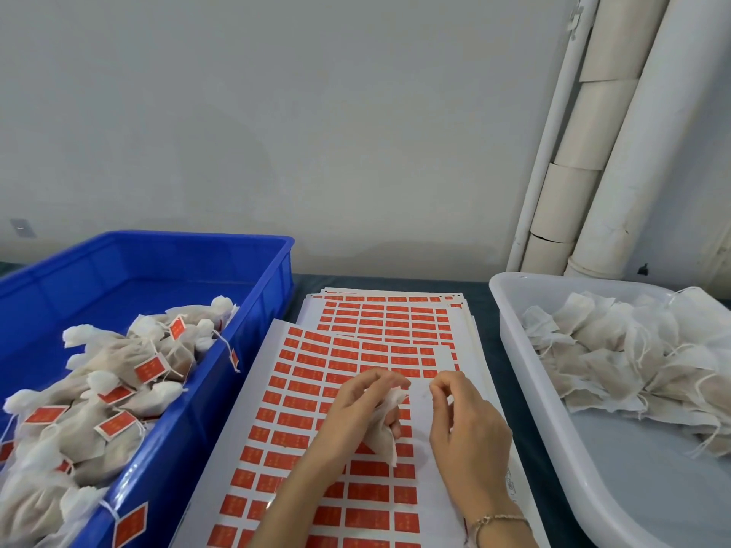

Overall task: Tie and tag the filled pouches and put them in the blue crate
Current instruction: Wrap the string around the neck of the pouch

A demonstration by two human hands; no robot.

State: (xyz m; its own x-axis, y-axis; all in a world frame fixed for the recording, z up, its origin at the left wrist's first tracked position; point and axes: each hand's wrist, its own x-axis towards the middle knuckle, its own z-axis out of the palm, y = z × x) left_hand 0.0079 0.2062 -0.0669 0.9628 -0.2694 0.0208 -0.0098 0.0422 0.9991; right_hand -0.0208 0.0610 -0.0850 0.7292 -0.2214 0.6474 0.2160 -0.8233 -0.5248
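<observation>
Centrally, above the label sheets, the left hand grips a pouch; the right hand pinches something too blurred to tell.

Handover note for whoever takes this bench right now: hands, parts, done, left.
Left hand grips one pouch, no tag on it visible. Right hand pinches beside its neck; string too thin to confirm.
Done: tagged pouches lie in the blue crate; untagged pouches in the white tub; label sheets between.
Left: tie, tag, crate this one, then the tub's pile.
</observation>
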